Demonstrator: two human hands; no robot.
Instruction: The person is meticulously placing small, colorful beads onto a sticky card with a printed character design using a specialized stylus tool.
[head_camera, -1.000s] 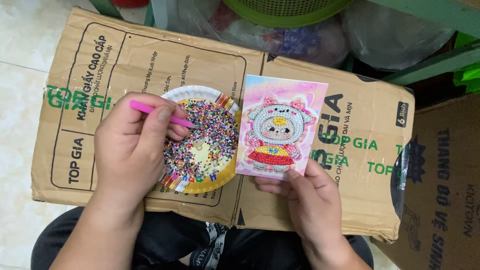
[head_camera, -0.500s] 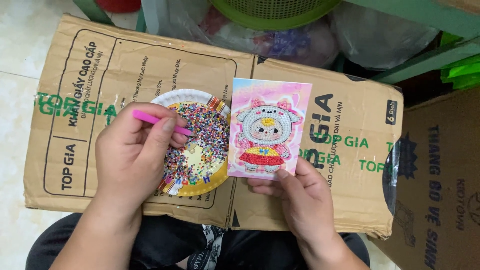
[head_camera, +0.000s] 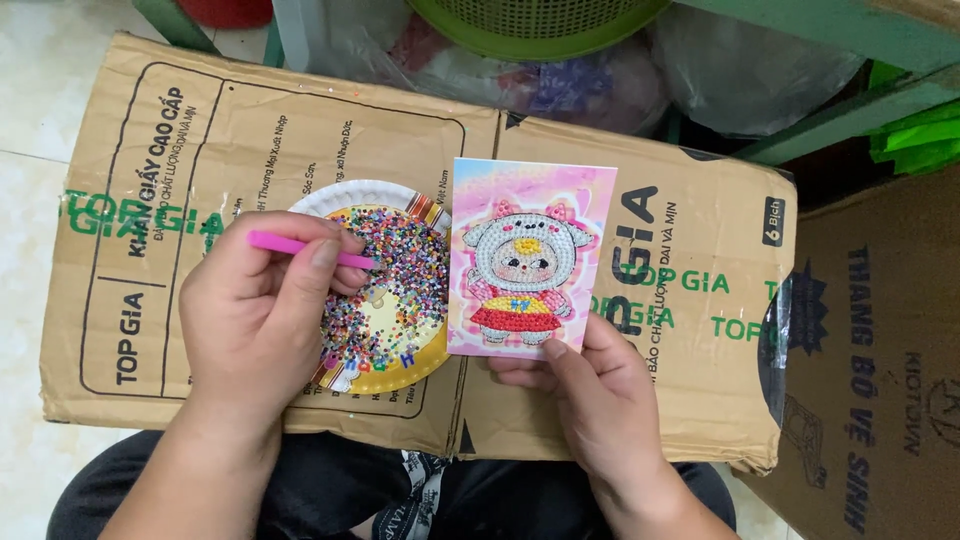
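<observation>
My left hand (head_camera: 255, 320) pinches a pink pen (head_camera: 305, 248) lying left to right, tip over a paper plate of mixed colour beads (head_camera: 385, 290). My right hand (head_camera: 595, 395) grips the bottom edge of an upright pink picture card (head_camera: 528, 262) showing a cartoon figure. Both rest on a flattened brown cardboard box (head_camera: 690, 330) with green lettering across my lap; its left edge meets pale floor tiles (head_camera: 30, 120).

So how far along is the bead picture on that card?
Mostly done: the figure on the picture card looks covered in beads, though gaps are too small to see. In hand: the left hand holds a pink pen, tip over the paper plate of loose beads; the right hand steadies the card's bottom edge. Left: placing any remaining beads.
</observation>
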